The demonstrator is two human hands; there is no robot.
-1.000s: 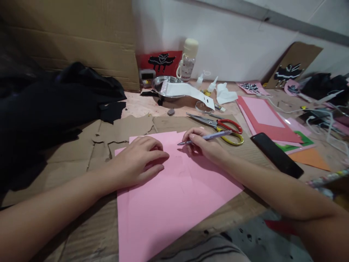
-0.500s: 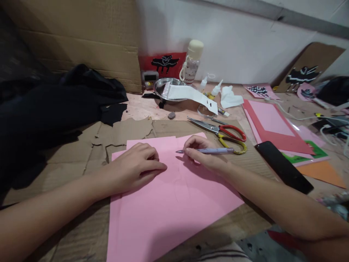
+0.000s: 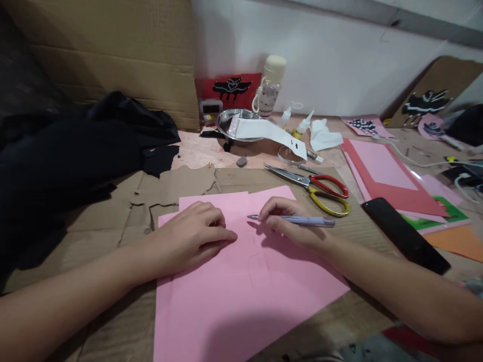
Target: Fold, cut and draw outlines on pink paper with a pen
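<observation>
Pressing flat on a pink paper sheet at the desk's near edge, left hand fingers loosely spread, right hand fingers closed around a lilac pen, tip over the sheet, scissors just beyond, no writing readable

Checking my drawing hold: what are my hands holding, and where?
Right hand holds the slim lilac pen near its tip; left hand rests on pink paper.

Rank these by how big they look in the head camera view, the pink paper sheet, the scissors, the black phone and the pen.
1. pink paper sheet, by far the largest.
2. black phone and scissors: alike in length, not ranked; the phone lies nearer the camera.
3. pen, thinnest and smallest, held in the right hand.
</observation>
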